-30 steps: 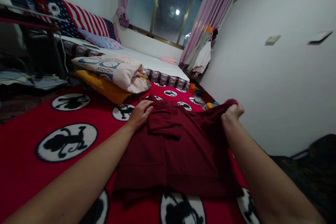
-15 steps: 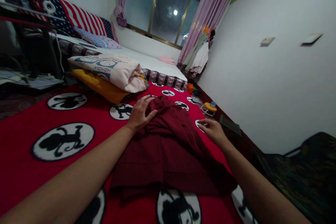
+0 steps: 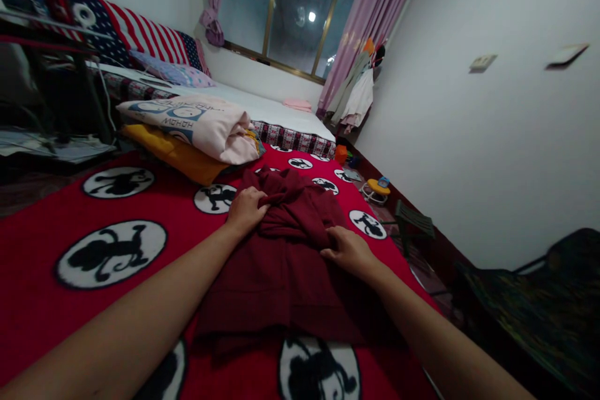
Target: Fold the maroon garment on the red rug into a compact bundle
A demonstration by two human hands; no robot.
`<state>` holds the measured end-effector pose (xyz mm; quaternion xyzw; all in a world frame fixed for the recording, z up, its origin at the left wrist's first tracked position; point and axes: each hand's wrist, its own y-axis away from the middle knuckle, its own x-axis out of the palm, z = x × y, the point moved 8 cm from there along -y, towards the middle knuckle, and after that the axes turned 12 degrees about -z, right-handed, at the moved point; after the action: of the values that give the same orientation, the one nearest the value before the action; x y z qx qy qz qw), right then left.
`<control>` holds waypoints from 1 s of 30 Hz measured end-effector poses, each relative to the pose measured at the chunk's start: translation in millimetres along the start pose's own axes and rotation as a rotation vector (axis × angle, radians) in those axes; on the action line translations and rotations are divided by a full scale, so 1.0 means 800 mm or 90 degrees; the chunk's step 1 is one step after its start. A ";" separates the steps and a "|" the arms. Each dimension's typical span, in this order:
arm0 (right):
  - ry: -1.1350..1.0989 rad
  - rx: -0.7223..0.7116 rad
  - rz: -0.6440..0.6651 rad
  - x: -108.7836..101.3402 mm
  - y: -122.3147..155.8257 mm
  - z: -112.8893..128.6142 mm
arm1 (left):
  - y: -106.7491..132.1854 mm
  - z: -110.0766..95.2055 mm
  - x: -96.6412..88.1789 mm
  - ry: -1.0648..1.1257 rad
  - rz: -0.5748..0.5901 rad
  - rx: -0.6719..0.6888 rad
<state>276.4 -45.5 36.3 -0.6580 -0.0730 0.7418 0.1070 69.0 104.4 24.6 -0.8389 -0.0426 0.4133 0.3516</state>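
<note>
A maroon sweatshirt [image 3: 285,275] lies on the red blanket, its wide hem toward me and its upper part gathered in folds. On its left edge, my left hand [image 3: 246,211] is closed with the thumb and fingers on the cloth. My right hand [image 3: 351,253] pinches the folded cloth at the right side, fingers curled over it. The red blanket [image 3: 187,215] has white circles with black cartoon figures. Beyond the left hand lies a stack of folded clothes, a pale pink printed garment [image 3: 210,131] over a mustard-yellow one [image 3: 173,153].
A low bed with a white top [image 3: 262,106] stands at the back under the window [image 3: 300,19]. At left is a dark desk [image 3: 42,44]. Along the right wall are a yellow stool [image 3: 377,187], a small dark folding stool [image 3: 415,219] and a camouflage-patterned chair [image 3: 539,306].
My right hand has moved left from beyond the garment's edge onto its folds and taken hold. The left hand has shifted slightly left and closed on the cloth. The garment's right side is drawn inward.
</note>
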 end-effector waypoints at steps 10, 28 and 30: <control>0.269 0.021 0.079 -0.025 0.048 -0.016 | -0.006 0.010 -0.014 0.154 -0.079 -0.116; -0.387 0.113 -0.129 -0.028 -0.061 -0.004 | -0.031 0.123 -0.122 0.257 -0.484 -0.354; -0.320 0.145 -0.193 -0.018 -0.096 -0.037 | -0.026 0.102 -0.133 0.131 -0.504 -0.256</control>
<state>311.8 24.4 65.5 -0.4194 -0.1108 0.8601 0.2684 -55.4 126.6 74.9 -0.8462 -0.4044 0.1449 0.3153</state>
